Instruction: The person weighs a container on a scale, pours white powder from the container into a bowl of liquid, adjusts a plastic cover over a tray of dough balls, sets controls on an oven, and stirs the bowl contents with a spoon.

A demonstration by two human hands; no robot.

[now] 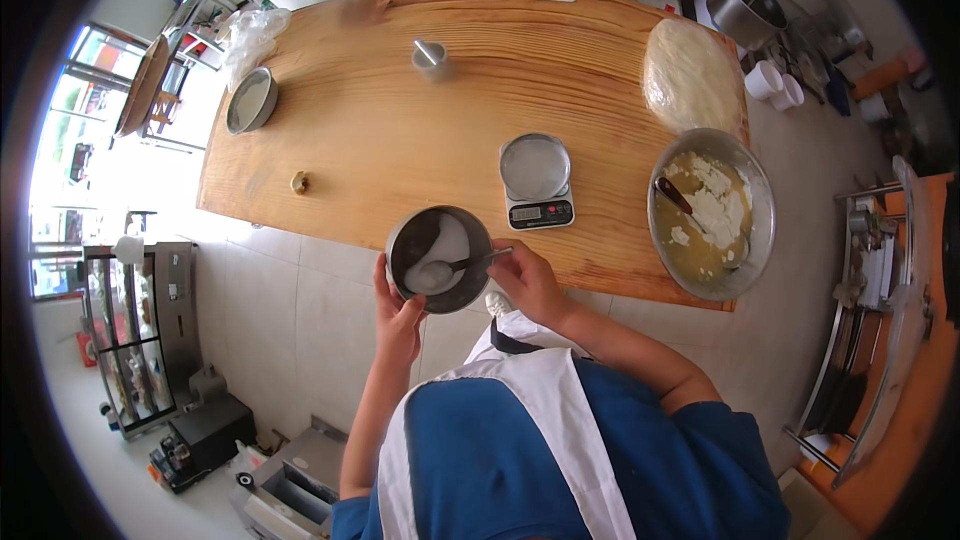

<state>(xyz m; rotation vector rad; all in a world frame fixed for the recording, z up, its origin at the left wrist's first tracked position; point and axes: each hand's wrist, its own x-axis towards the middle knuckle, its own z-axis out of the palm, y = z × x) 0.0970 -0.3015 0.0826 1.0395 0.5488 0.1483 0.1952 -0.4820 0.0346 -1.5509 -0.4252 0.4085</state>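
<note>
My left hand [400,318] grips the side of a deep metal bowl [470,292], tilted at the table's front edge. White granules [452,238] lie inside it. In my right hand [526,278] is the handle of a metal spoon [436,276], its head down in the bowl among the granules. Just right of the bowl stands a small kitchen scale [541,212] with a round metal dish [535,166] on it. A large steel bowl [767,202] at the table's right end holds yellowish liquid, clumps of white powder [718,202] and a dark-handled utensil [673,194].
Plastic-wrapped dough [692,75] lies at the back right of the wooden table [370,130]. A small cup with a utensil [430,60], a metal bowl of pale contents [252,100], a clear plastic bag [252,40] and a small round object [300,182] are farther left.
</note>
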